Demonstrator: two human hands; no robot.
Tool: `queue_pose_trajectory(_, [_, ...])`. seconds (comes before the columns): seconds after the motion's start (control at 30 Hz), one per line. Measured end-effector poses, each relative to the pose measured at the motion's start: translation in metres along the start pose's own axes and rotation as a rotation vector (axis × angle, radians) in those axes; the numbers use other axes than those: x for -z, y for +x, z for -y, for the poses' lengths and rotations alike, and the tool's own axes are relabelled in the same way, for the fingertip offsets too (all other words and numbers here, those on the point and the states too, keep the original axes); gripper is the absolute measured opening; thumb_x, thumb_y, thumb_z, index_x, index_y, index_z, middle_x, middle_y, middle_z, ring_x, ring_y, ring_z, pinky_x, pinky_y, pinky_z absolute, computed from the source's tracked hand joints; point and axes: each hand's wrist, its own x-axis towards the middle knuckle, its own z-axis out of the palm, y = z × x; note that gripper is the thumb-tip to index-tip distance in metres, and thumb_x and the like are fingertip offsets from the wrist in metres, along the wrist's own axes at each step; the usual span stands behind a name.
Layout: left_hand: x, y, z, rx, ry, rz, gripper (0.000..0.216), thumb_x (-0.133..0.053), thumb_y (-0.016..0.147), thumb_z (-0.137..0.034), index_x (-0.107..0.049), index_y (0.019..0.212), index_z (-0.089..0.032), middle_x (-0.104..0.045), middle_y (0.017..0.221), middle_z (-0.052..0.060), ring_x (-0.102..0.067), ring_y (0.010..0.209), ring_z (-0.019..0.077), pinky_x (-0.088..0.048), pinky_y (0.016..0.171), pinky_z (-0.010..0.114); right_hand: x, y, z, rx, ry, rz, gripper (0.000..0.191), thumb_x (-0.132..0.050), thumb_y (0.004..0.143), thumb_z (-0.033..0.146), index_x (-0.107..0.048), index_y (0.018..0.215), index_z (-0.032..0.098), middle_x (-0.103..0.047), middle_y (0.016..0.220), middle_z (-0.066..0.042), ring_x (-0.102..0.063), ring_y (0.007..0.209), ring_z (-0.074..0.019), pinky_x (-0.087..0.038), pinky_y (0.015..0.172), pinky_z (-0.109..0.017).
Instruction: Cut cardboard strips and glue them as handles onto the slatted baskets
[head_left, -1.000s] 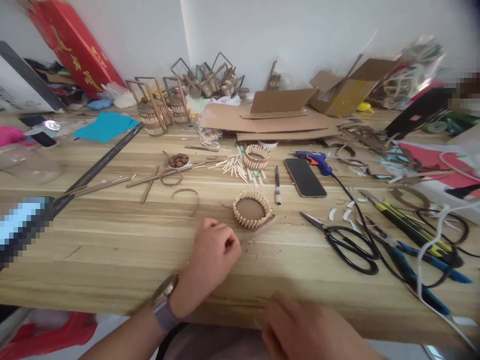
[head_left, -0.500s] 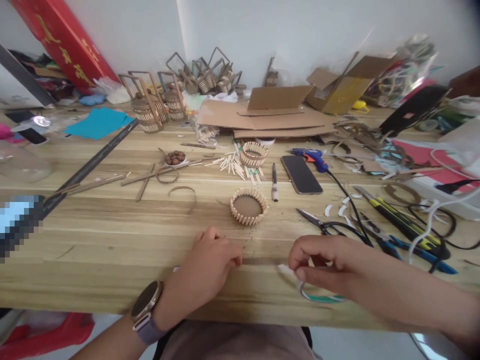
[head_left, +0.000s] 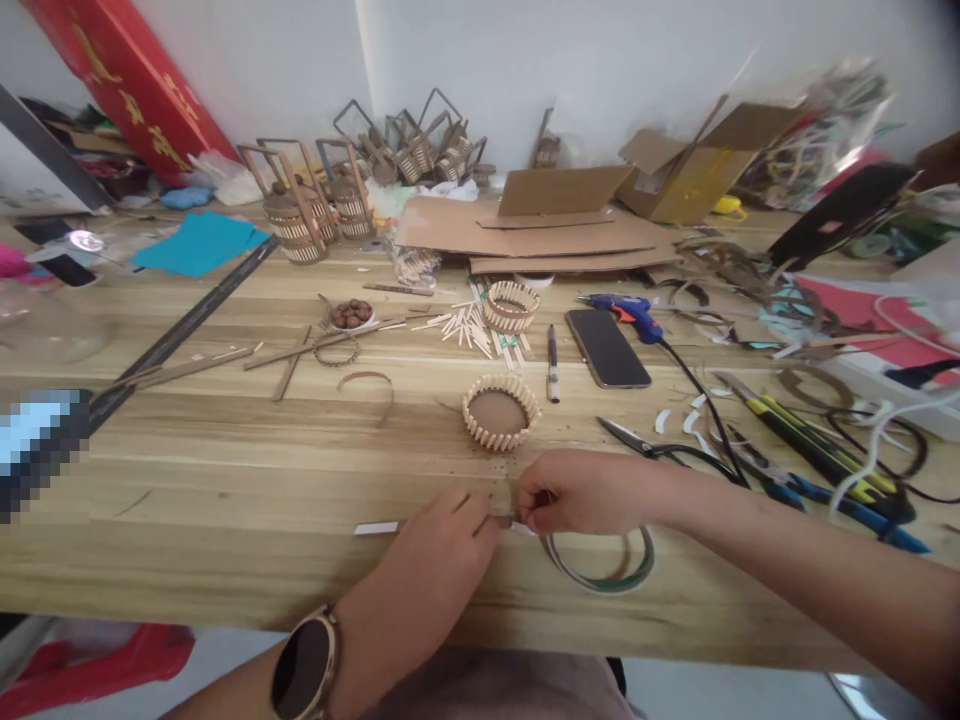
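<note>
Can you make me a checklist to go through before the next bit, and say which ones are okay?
1. Left hand steadying the flat brown strip: ok, its fingers rest over it on the table.
2. Right hand at the coiled strip: ok, fingers pinched by its end.
3. Stick ring out of the way: ok, it sits just beyond both hands, untouched.
4. Scissors clear of the right arm: cannot tell, the arm hides part of their handles.
5. Glue gun cool: cannot tell, it lies beside the phone.
</note>
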Motion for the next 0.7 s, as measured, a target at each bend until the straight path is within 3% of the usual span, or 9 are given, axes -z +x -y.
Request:
queue_pose_trajectory(0.33, [0.008,0.000,-0.003,0.058,-0.092,0.138,0.028,-0.042,0.095,-0.006,-0.060,0.114,-0.017,-0.062,0.115,0.007,-0.057,0.101,0.0229,-0.051,0.088,0.037,0.005,0.007,0.008,-0.034,-0.028,0.067,0.017,-0.054,0.077,0.016,-0.071,0.078,0.014,-0.060,0.065,0.001,-0.050,0.059,-0.0116,-0.030,0.051,-0.022])
queue_pose_trajectory(0.7, [0.004,0.001,-0.002,-0.002,-0.033,0.112,0.022,-0.047,0.096,-0.010,-0.062,0.111,-0.015,-0.063,0.112,0.008,-0.058,0.098,0.0231,-0.053,0.084,0.037,0.002,0.008,0.015,-0.111,-0.072,0.080,0.016,-0.053,0.076,0.014,-0.067,0.070,0.014,-0.051,0.058,0.003,-0.043,0.056,-0.0105,-0.030,0.051,-0.023])
